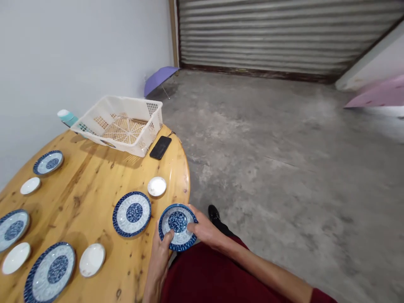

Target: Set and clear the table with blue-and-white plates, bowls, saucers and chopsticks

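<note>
Both hands hold a blue-and-white patterned plate [178,222] just off the table's edge, close to my body. My left hand [162,248] grips its lower left rim, thumb on the upper face. On the right side, my right hand [202,227] pinches the rim with the thumb over the top. The fingers underneath are hidden, and whether more plates are stacked below I cannot tell. Left of my hands, a similar plate [134,213] lies on the wooden table [94,189]. A small white dish [157,186] sits just above it.
A white plastic basket [139,145] stands at the table's far side, beside a black phone [160,147] and a teal bottle [67,117]. More patterned plates [50,273] and small white dishes [92,259] spread leftward. A purple umbrella [159,79] lies open on the concrete floor [268,168].
</note>
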Demonstrator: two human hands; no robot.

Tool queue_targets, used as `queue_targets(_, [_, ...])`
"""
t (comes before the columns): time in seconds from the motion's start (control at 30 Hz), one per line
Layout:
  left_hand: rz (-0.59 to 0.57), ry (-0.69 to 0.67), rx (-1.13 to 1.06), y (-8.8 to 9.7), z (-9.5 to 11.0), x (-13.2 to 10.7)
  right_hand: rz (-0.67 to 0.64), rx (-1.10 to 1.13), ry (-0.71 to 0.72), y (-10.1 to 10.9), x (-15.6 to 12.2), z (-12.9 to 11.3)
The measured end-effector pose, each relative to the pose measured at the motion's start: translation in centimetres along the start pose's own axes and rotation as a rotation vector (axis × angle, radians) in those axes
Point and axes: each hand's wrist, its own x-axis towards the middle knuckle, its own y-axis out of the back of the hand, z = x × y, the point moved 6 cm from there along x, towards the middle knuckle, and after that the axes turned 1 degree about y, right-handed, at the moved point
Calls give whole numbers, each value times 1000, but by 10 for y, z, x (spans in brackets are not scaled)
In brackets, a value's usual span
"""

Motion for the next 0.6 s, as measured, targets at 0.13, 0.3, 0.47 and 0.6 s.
queue_targets(0.13, [-61,16,-45,-87,0,16,14,-19,10,84,11,-15])
queue_targets(0.3, [-67,68,-133,-191,-4,26,36,-72,-50,188,24,-25])
queue_targets(0.47, [-143,7,-187,-250,0,34,-45,-149,-196,244,43,-32])
queue_targets(0.6, [-61,-26,-194,-251,3,47,-144,-176,-251,244,65,-45])
